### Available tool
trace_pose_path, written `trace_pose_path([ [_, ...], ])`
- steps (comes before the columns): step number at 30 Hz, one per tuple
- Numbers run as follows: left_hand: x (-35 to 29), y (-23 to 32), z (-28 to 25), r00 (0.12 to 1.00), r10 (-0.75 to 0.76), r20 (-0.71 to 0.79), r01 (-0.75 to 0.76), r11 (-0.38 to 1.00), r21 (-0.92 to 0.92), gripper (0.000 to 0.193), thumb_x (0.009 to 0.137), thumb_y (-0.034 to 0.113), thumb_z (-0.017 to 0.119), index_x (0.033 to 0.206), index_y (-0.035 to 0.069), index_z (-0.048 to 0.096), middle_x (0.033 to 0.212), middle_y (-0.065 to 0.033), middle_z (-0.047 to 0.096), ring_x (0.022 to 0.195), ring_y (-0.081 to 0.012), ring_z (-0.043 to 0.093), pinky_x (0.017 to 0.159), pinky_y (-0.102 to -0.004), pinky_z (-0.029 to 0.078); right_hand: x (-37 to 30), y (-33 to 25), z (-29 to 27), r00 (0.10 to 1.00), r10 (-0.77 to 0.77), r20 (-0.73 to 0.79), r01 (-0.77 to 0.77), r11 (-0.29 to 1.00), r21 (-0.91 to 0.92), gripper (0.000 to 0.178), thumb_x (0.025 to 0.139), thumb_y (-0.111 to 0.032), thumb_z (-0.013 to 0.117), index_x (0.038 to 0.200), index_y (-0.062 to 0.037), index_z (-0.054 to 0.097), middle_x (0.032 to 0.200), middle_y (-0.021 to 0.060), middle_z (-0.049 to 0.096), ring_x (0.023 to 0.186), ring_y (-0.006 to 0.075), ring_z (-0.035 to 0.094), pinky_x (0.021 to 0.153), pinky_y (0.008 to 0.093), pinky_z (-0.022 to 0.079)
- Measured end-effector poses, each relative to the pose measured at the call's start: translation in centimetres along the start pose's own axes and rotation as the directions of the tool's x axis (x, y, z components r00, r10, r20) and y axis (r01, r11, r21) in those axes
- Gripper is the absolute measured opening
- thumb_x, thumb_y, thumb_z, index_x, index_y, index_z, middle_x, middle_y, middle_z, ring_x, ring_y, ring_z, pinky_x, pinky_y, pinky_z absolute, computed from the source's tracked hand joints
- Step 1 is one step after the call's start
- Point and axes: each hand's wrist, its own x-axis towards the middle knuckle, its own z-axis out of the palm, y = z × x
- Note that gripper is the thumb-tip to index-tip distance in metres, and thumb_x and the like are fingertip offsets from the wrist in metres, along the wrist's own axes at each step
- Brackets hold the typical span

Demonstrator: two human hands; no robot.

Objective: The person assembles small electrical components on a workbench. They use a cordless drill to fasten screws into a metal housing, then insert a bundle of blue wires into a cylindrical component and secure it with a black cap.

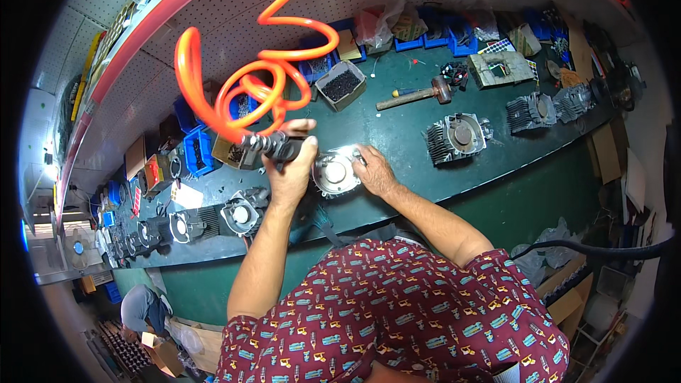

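Observation:
In my left hand (289,183) is a dark air screwdriver (275,146), gripped with the fingers wrapped round its body. An orange coiled air hose (278,20) runs up from its back end. Just right of the tool, a silvery metal engine housing (335,176) with a round pale centre sits on the green bench. The fingers of my right hand (377,174) close at the right edge of that housing. A small dark piece shows by those fingertips, too small to name. My left hand and the tool partly cover the housing's left side.
Finned engine housings stand along the bench, one (457,139) to the right and others (243,213) to the left. Behind lie a mallet (418,93), a box of small dark parts (340,86) and blue bins (198,152). Another person (144,310) bends over at lower left.

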Motion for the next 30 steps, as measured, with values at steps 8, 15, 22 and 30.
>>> trace_pose_path([
  [8,1.6,-0.8,1.7,0.999,0.032,0.042,-0.023,0.981,-0.192,0.02,0.084,-0.008,0.069,0.101,0.001,0.063,0.1,-0.0075,0.069,0.094,-0.0151,0.065,0.087,-0.0313,0.053,0.0,-0.3,-0.4,0.999,-0.029,0.026,0.029,1.0,0.005,0.049,0.094,-0.028,0.056,0.133,0.0022,0.056,0.125,0.0245,0.061,0.12,0.0408,0.056,0.105,0.0444,0.045],
  [15,1.8,-1.5,1.9,0.991,0.093,0.096,-0.073,0.979,-0.192,0.018,0.085,-0.009,0.068,0.095,0.003,0.06,0.093,-0.0059,0.066,0.09,-0.0145,0.064,0.083,-0.0309,0.053,0.0,0.0,-0.4,0.999,-0.04,0.028,0.04,0.999,0.003,0.049,0.095,-0.029,0.057,0.133,0.0024,0.056,0.123,0.0252,0.061,0.118,0.0417,0.056,0.104,0.0459,0.045],
  [22,1.6,-0.5,1.4,0.988,0.136,0.074,-0.127,0.986,-0.112,0.017,0.084,-0.008,0.069,0.097,0.002,0.067,0.095,-0.0024,0.067,0.086,-0.012,0.063,0.082,-0.0295,0.052,0.3,-0.2,0.1,1.0,0.021,0.0,-0.021,1.0,0.008,0.051,0.092,-0.029,0.056,0.132,0.0022,0.057,0.125,0.0249,0.062,0.12,0.0407,0.057,0.105,0.045,0.046],
  [30,-1.5,1.9,-0.7,0.964,0.187,-0.188,-0.205,0.976,-0.078,0.021,0.086,-0.005,0.069,0.107,0.0,0.067,0.103,-0.0074,0.07,0.096,-0.0157,0.064,0.093,-0.0341,0.051,-0.1,-0.5,-0.1,0.994,0.1,0.036,-0.099,0.995,-0.01,0.05,0.091,-0.029,0.056,0.134,-0.0028,0.058,0.121,0.025,0.062,0.115,0.0423,0.059,0.101,0.047,0.048],
])
